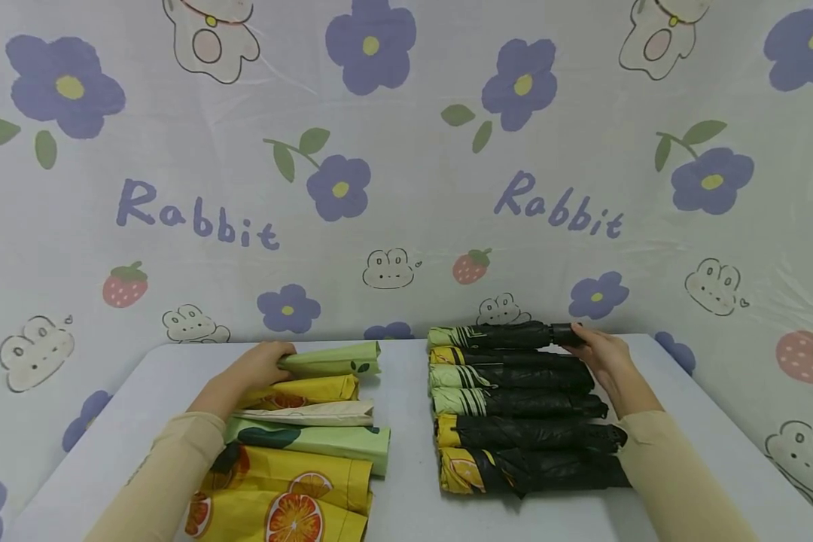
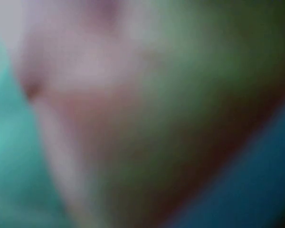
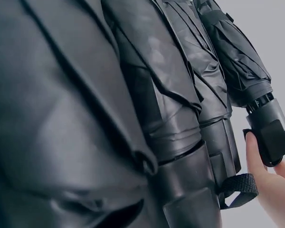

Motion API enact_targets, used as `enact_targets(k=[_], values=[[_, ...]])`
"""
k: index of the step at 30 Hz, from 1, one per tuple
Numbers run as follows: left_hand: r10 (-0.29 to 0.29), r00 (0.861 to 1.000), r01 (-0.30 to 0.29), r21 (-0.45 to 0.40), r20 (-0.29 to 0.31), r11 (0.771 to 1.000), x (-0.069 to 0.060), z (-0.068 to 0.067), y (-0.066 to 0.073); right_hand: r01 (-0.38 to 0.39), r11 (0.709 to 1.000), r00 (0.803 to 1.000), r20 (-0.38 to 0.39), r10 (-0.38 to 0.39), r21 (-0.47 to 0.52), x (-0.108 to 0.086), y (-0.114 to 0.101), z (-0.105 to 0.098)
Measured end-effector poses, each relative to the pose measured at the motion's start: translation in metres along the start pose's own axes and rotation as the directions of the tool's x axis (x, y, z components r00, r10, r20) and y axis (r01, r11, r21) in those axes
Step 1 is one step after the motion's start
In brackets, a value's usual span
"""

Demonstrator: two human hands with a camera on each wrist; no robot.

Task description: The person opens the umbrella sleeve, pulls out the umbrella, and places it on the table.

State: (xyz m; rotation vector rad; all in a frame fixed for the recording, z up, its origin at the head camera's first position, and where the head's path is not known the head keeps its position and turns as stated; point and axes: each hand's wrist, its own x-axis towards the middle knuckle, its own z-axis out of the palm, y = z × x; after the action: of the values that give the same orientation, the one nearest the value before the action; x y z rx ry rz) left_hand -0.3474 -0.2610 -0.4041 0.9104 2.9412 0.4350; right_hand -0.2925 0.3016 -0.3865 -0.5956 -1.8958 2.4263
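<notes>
Several folded umbrellas lie in a row on the right, black with green or yellow patterned ends. At the farthest umbrella (image 1: 515, 335), my right hand (image 1: 610, 365) pinches the black handle (image 3: 268, 130) between thumb and fingers. My left hand (image 1: 260, 370) holds the left end of the farthest light-green umbrella sleeve (image 1: 332, 360) on the left; its fingertips are partly hidden. Nearer to me lie a yellow sleeve (image 1: 325, 390), a cream one (image 1: 339, 412), a green one (image 1: 339, 444) and yellow orange-print ones (image 1: 332, 482). The left wrist view is too blurred to read.
Both rows lie on a white table (image 1: 406, 482), with a strip of bare tabletop between them. Behind it hangs a cloth (image 1: 406, 188) printed with flowers and rabbits. A black wrist strap (image 3: 240, 190) loops from a neighbouring umbrella's handle.
</notes>
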Motion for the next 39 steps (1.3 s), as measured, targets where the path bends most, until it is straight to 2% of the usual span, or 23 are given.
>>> enact_targets(k=[3, 7, 11, 18, 21, 24, 25, 28, 31, 32, 35, 39], values=[[0.001, 1.0, -0.001, 0.001, -0.005, 1.0, 0.0, 0.0, 0.0, 0.017, 0.995, 1.0, -0.01, -0.018, -0.098, 0.0, 0.002, -0.001], [-0.002, 1.0, 0.001, -0.009, -0.003, 1.0, 0.0, 0.0, -0.001, 0.025, 0.988, 0.999, -0.018, -0.029, -0.154, 0.001, 0.005, -0.004], [-0.007, 1.0, 0.007, -0.01, -0.001, 1.0, -0.001, 0.0, 0.001, 0.035, 0.98, 0.999, 0.009, -0.034, -0.197, 0.001, 0.006, -0.006], [-0.007, 1.0, 0.008, -0.014, 0.006, 1.0, 0.0, -0.001, 0.003, 0.053, 0.936, 0.998, 0.042, -0.041, -0.348, 0.001, 0.011, -0.011], [-0.011, 1.0, 0.011, -0.033, 0.012, 0.999, 0.001, 0.0, 0.001, 0.041, 0.929, 0.997, 0.071, -0.016, -0.367, 0.002, 0.014, -0.013], [0.009, 1.0, -0.009, -0.046, 0.005, 0.999, -0.001, -0.001, -0.002, 0.022, 0.921, 0.995, 0.097, 0.017, -0.389, 0.003, 0.015, -0.015], [0.041, 0.999, -0.041, -0.041, -0.011, 0.998, 0.0, 0.001, -0.006, 0.018, 0.914, 0.994, 0.105, 0.027, -0.405, 0.003, 0.015, -0.015], [0.072, 0.997, -0.072, -0.037, -0.022, 0.997, -0.001, 0.0, -0.007, 0.016, 0.89, 0.991, 0.124, 0.045, -0.456, 0.004, 0.016, -0.015], [0.059, 0.998, -0.06, -0.038, -0.023, 0.997, -0.001, 0.0, -0.007, 0.036, 0.859, 0.989, 0.145, 0.044, -0.51, 0.004, 0.017, -0.015], [0.03, 0.999, -0.031, -0.042, -0.011, 0.999, -0.002, -0.002, -0.003, 0.045, 0.852, 0.988, 0.15, 0.04, -0.522, 0.004, 0.018, -0.014], [0.006, 1.0, -0.006, -0.027, -0.006, 1.0, -0.001, -0.001, -0.001, 0.066, 0.825, 0.985, 0.167, 0.035, -0.561, 0.004, 0.019, -0.014], [0.003, 1.0, -0.003, -0.007, -0.001, 1.0, -0.001, -0.001, 0.0, 0.077, 0.817, 0.984, 0.174, 0.028, -0.571, 0.002, 0.022, -0.014]])
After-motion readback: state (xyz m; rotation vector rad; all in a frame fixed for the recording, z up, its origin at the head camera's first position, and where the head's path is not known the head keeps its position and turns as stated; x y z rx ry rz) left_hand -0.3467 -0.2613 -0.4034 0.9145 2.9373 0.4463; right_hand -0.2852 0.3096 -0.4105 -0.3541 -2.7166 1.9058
